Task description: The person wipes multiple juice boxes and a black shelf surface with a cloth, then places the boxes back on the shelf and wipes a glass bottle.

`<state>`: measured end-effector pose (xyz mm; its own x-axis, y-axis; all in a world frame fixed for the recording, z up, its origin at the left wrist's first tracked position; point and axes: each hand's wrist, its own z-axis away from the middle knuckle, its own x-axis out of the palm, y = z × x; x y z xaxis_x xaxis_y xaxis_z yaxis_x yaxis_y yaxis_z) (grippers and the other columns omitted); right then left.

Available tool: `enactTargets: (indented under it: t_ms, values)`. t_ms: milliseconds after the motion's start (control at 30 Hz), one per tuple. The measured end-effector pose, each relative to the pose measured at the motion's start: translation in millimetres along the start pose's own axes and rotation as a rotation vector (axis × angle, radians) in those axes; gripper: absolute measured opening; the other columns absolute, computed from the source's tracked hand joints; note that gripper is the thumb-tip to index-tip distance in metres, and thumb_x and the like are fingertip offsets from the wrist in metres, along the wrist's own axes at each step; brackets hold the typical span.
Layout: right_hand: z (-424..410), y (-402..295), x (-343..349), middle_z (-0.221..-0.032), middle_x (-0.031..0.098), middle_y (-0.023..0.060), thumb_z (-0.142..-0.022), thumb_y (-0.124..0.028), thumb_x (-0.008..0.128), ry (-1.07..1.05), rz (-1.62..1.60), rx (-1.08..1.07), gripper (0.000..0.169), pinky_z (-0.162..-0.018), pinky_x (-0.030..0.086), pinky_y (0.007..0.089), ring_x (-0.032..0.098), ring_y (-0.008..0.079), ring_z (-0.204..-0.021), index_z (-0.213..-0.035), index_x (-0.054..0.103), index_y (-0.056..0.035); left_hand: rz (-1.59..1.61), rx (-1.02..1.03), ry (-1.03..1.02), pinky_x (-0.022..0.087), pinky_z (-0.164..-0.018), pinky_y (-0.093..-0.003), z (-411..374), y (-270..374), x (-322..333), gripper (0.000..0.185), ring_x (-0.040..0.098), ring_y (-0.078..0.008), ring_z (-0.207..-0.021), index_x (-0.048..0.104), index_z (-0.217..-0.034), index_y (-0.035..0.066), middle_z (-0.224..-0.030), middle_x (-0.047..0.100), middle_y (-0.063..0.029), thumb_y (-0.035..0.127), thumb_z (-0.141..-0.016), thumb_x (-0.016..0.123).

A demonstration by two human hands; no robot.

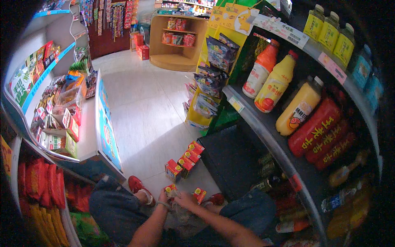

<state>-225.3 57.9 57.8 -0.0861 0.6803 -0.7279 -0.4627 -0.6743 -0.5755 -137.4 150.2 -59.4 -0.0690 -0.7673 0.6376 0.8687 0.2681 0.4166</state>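
Note:
Low between my knees, my left hand grips a small red and yellow drink carton. Close beside it, my right hand pinches crumpled clear plastic wrap at the carton's side. More of the plastic hangs below the hands, blurred and dim. Another red and yellow carton stands on the floor to the right of my right hand, near my right shoe. Several matching cartons are grouped on the floor a little farther ahead.
A shelf of bottled drinks curves along my right, above a black box-like surface. On my left is a counter with packaged snacks. A yellow snack rack and a wooden display cabinet stand ahead on the tiled floor.

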Motion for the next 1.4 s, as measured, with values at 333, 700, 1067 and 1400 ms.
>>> enactTargets:
  t_ms: [333,700,1067,1400]
  values:
    - [0,-6,21,-0.117,0.053,0.0143,-0.078,-0.018,0.055,0.002,0.337,-0.173,0.033,-0.083,0.047,0.0454,0.053,0.0355,-0.101,-0.110,0.054,-0.0065,-0.043,0.072,-0.148,0.046,-0.087,-0.0416,-50,-21,-49,0.048,0.057,-0.0253,-0.098,0.047,-0.121,0.010,-0.111,0.056,-0.0124,0.046,-0.093,0.035]
    - [-26,44,19,-0.101,0.060,0.0224,-0.075,-0.025,0.057,0.414,-0.497,0.256,0.041,-0.081,0.046,0.0396,0.059,0.0307,-0.094,-0.103,0.057,0.0055,0.011,0.000,0.192,0.043,-0.091,-0.0380,19,13,7,0.048,0.053,-0.0215,-0.108,0.054,-0.120,0.013,-0.117,0.057,-0.0053,0.049,-0.089,0.043]
    - [-56,6,10,-0.106,0.050,0.0174,-0.072,-0.016,0.060,0.288,0.072,-0.120,0.034,-0.081,0.046,0.0439,0.054,0.0371,-0.094,-0.103,0.057,-0.0037,0.287,0.077,-0.121,0.046,-0.085,-0.0383,-24,-12,-2,0.038,0.058,-0.0237,-0.097,0.051,-0.115,0.008,-0.110,0.058,-0.0114,0.038,-0.094,0.040]
    - [-75,22,-64,-0.090,0.066,0.0117,-0.074,-0.018,0.056,0.188,-0.570,0.143,0.032,-0.073,0.048,0.0354,0.063,0.0222,-0.084,-0.102,0.062,-0.0030,-1.151,0.669,0.542,0.033,-0.100,-0.0389,-53,45,22,0.062,0.043,-0.0315,-0.119,0.039,-0.130,0.003,-0.129,0.046,-0.0184,0.034,-0.080,0.060]
